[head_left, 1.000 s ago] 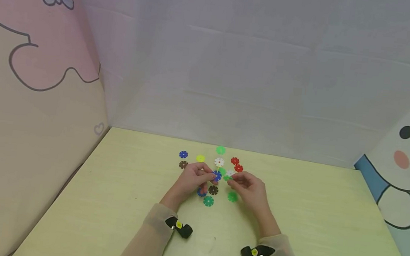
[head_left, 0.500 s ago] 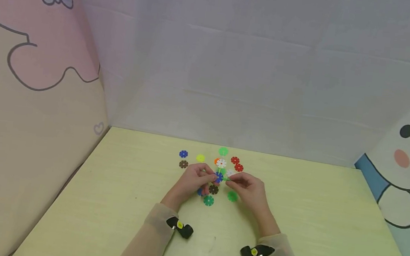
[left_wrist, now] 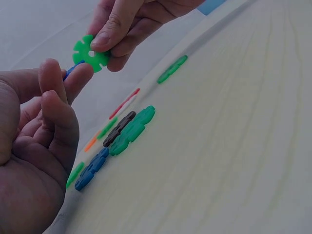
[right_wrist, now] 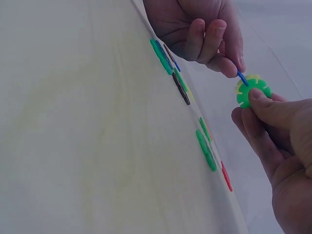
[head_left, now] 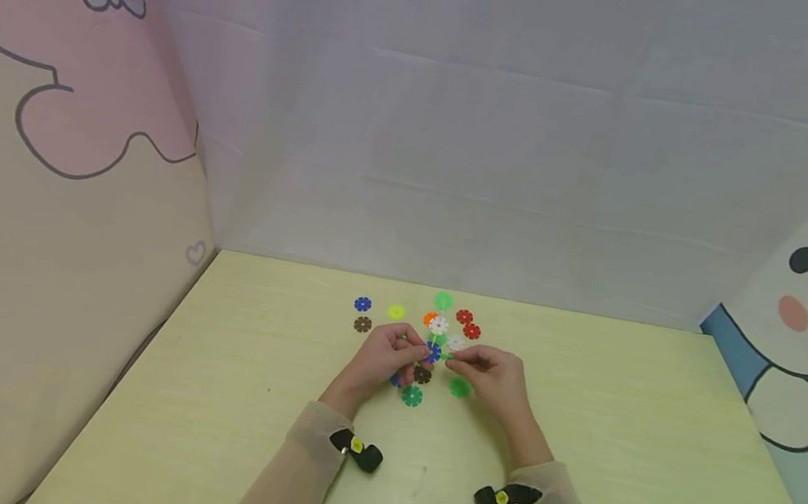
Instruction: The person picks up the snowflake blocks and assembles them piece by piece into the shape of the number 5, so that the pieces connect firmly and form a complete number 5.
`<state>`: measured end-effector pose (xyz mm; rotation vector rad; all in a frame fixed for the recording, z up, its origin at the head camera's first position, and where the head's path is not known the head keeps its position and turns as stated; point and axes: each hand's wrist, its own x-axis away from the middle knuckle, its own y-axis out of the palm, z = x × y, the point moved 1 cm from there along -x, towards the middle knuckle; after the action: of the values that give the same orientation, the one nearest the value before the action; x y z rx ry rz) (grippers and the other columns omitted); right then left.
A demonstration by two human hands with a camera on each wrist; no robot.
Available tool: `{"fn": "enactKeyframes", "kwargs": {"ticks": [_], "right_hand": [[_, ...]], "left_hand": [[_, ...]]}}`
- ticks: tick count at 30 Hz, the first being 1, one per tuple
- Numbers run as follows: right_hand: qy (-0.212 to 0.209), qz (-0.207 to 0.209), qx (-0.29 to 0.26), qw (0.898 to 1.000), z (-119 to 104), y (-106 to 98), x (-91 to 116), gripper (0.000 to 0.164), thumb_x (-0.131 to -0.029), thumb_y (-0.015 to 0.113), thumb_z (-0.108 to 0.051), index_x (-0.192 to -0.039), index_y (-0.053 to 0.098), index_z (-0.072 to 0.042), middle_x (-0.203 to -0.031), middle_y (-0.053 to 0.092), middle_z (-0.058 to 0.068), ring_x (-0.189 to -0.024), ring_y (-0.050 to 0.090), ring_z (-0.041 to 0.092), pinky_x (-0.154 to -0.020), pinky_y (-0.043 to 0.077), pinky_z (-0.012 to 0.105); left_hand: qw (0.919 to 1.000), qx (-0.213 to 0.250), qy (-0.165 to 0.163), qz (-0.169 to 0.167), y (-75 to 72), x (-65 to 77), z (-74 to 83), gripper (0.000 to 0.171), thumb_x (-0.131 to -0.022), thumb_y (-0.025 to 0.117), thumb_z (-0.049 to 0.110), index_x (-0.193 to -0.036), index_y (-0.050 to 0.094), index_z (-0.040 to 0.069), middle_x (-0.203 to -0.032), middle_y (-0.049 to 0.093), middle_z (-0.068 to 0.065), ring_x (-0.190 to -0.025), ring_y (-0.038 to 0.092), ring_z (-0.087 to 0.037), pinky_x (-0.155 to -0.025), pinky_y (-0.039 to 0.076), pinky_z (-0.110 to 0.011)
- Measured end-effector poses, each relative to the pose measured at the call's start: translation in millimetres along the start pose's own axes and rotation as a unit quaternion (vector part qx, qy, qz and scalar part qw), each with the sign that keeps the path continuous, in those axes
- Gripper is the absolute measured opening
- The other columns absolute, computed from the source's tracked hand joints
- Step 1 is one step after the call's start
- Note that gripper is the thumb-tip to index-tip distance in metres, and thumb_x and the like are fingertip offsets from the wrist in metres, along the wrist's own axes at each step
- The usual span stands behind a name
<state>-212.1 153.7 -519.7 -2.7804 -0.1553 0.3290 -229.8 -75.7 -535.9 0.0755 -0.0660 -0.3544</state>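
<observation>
In the head view my left hand (head_left: 384,357) pinches a blue slotted snowflake disc (head_left: 434,353) between thumb and fingers. A white disc (head_left: 439,325) and a light green disc (head_left: 443,300) line up beyond it, seemingly joined in a chain by pieces seen edge-on. My right hand (head_left: 496,377) pinches a green slotted disc (left_wrist: 82,48) by its edge. In both wrist views this green disc meets the blue disc's rim; whether their slots interlock I cannot tell. Both hands are raised above the tabletop, and fingertips hide part of each held disc.
Loose discs lie around the hands on the pale wooden table (head_left: 208,428): two red (head_left: 468,324), a yellow (head_left: 396,312), a brown (head_left: 363,324), a dark brown (head_left: 422,375) and several others. Behind the table hangs a pale cloth (head_left: 457,167); printed panels stand at both sides.
The blue disc and its chain have shifted slightly right and nearer the person. The green disc has turned edge-on in the right hand and come against the blue one. An orange disc has come into sight.
</observation>
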Motion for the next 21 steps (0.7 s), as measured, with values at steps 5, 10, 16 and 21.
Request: {"fn": "enactKeyframes", "kwargs": {"ticks": [5, 10, 16, 21], "right_hand": [[-0.008, 0.0, 0.016, 1.0, -1.2, 1.4, 1.0, 0.007, -0.088, 0.089, 0.002, -0.093, 0.084, -0.001, -0.093, 0.083, 0.01, -0.081, 0.078, 0.012, -0.075, 0.06, 0.019], [-0.021, 0.001, 0.015, 1.0, -3.3, 2.2, 0.8, 0.007, -0.088, 0.089, 0.003, -0.092, 0.083, 0.001, -0.092, 0.082, 0.01, -0.08, 0.078, 0.014, -0.074, 0.061, 0.02], [-0.027, 0.003, 0.005, 1.0, -4.6, 4.7, 0.4, 0.008, -0.088, 0.089, 0.005, -0.092, 0.082, 0.002, -0.092, 0.083, 0.01, -0.08, 0.077, 0.012, -0.074, 0.06, 0.02], [-0.018, 0.0, -0.005, 1.0, -5.1, 6.6, -0.5, 0.009, -0.089, 0.089, 0.002, -0.096, 0.084, -0.001, -0.095, 0.082, 0.011, -0.082, 0.076, 0.011, -0.077, 0.06, 0.019]], "left_hand": [[0.9998, 0.02, 0.0, -0.006, 1.3, 0.5, -0.8, 0.009, -0.106, 0.07, 0.003, -0.098, 0.067, 0.002, -0.085, 0.081, -0.011, -0.054, 0.063, -0.01, -0.053, 0.053, -0.022], [0.9995, 0.032, 0.0, -0.009, 1.0, -0.3, -1.9, 0.008, -0.106, 0.069, 0.003, -0.099, 0.066, 0.002, -0.086, 0.08, -0.011, -0.058, 0.065, -0.011, -0.057, 0.056, -0.024], [0.9995, 0.029, 0.0, -0.01, -1.2, 1.1, -0.9, 0.008, -0.107, 0.069, 0.003, -0.1, 0.066, 0.002, -0.088, 0.081, -0.012, -0.059, 0.066, -0.012, -0.059, 0.058, -0.025], [0.9998, 0.02, 0.006, -0.008, -3.7, 1.3, -1.4, 0.007, -0.107, 0.07, 0.005, -0.101, 0.067, 0.003, -0.092, 0.081, -0.018, -0.059, 0.065, -0.012, -0.059, 0.058, -0.025]]}}
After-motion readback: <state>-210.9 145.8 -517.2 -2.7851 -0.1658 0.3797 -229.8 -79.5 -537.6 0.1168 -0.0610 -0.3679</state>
